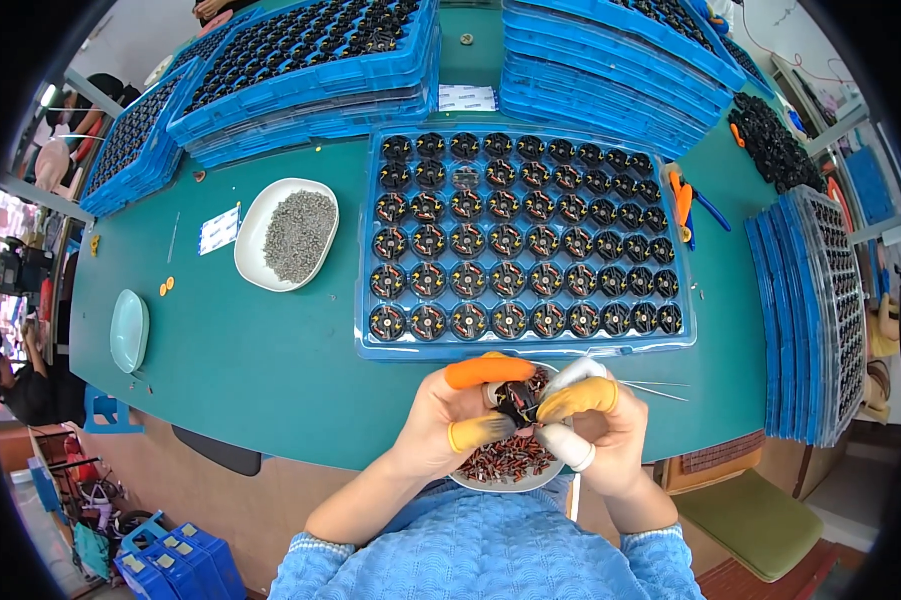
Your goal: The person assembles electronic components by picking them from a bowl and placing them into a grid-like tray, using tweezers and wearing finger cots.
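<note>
My left hand (438, 418), with orange and yellow finger covers, grips a small black round part (516, 402) that shows red and yellow bits. From the other side, my right hand (608, 425), wearing white and yellow finger covers, pinches the same part. Fingertips hide much of it, and whether a smaller piece is between them I cannot make out. Just below the hands is a white bowl (512, 488) filled with small reddish-brown pieces (500, 462). Beyond them lies a clear-and-blue compartment tray (425, 352) holding rows of similar black round parts (467, 240).
A white dish (251, 272) of small grey metal pieces stands left of the tray, near an emptier pale green dish (130, 330). Stacked blue trays (310, 125) line the back and the right side (785, 320). Orange-and-blue-handled pliers (682, 205) lie right of the tray.
</note>
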A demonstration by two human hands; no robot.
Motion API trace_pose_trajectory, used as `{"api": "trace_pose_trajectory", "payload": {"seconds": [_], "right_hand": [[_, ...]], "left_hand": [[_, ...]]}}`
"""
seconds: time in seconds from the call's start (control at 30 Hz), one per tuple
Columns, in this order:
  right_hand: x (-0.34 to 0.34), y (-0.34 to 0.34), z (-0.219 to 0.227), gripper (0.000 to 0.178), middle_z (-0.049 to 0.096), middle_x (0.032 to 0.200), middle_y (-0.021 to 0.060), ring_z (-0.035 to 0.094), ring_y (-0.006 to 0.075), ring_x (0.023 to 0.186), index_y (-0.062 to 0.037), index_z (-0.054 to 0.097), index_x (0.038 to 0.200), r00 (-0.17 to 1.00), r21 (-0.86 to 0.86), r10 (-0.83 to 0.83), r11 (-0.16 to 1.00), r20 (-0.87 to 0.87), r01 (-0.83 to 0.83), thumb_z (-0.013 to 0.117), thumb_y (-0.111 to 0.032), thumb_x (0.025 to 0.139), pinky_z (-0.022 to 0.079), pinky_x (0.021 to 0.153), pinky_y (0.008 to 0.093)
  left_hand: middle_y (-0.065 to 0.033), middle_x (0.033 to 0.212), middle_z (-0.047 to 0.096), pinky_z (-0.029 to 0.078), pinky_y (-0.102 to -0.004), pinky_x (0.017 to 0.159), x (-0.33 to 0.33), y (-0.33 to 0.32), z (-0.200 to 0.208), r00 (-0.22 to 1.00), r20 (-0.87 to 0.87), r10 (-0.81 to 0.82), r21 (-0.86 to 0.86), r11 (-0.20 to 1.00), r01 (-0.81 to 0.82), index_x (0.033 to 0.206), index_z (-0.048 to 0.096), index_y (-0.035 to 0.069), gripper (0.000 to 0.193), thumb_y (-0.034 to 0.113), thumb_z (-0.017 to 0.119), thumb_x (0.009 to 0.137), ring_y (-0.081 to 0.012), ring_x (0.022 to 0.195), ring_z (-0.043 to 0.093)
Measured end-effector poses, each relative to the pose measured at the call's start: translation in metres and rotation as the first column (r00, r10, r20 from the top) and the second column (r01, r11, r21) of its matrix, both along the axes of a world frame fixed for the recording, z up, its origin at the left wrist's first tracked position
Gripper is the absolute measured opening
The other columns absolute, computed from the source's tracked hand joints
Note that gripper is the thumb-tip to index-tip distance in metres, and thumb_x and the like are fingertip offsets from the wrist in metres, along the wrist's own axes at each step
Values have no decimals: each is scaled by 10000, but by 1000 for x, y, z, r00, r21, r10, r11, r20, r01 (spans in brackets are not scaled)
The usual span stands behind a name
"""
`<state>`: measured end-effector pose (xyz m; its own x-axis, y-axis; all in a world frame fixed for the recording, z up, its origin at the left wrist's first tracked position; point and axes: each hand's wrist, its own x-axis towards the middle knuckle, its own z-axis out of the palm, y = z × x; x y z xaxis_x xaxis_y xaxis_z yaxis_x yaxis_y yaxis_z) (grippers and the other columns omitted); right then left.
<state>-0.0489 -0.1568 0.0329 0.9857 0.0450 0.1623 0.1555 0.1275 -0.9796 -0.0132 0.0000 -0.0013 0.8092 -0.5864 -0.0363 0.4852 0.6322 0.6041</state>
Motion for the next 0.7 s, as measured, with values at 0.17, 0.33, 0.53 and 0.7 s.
{"api": "trace_pose_trajectory", "payload": {"seconds": [0.17, 0.33, 0.53, 0.7], "right_hand": [[3, 2, -3, 146, 509, 815, 89, 504, 150, 746, -2, 534, 783, 999, 29, -24, 999, -39, 25, 608, 31, 662, 409, 684, 269], [10, 1, -18, 138, 524, 818, 79, 520, 157, 759, -8, 575, 800, 990, -115, -119, 985, 79, 128, 615, 30, 673, 419, 668, 260], [5, 4, -6, 138, 537, 805, 79, 532, 176, 736, -27, 587, 771, 984, -227, -12, 973, 180, 53, 637, 15, 649, 426, 656, 276], [5, 0, -11, 151, 546, 816, 79, 536, 172, 747, -26, 594, 792, 993, -166, 1, 986, 114, 18, 644, -4, 652, 425, 659, 277]], "left_hand": [[-83, 1023, 484, 436, -319, 827, 1, -2, 1, 946, 310, 99, 139, 979, -148, 1045, 491, -20, 373, -50, 614, 694, -180, 963, 503], [-81, 921, 511, 390, -288, 767, 1, -7, 3, 947, 280, 154, 254, 940, -228, 879, 477, 32, 279, -16, 643, 660, -161, 841, 500], [-77, 935, 513, 395, -304, 804, -2, 0, 4, 949, 250, 194, 261, 930, -259, 929, 452, 30, 289, -29, 610, 695, -164, 898, 507], [-101, 1078, 490, 428, -317, 839, 3, 6, 2, 966, 258, 11, 177, 983, -58, 1082, 446, -2, 389, -76, 565, 719, -181, 974, 510]]}}
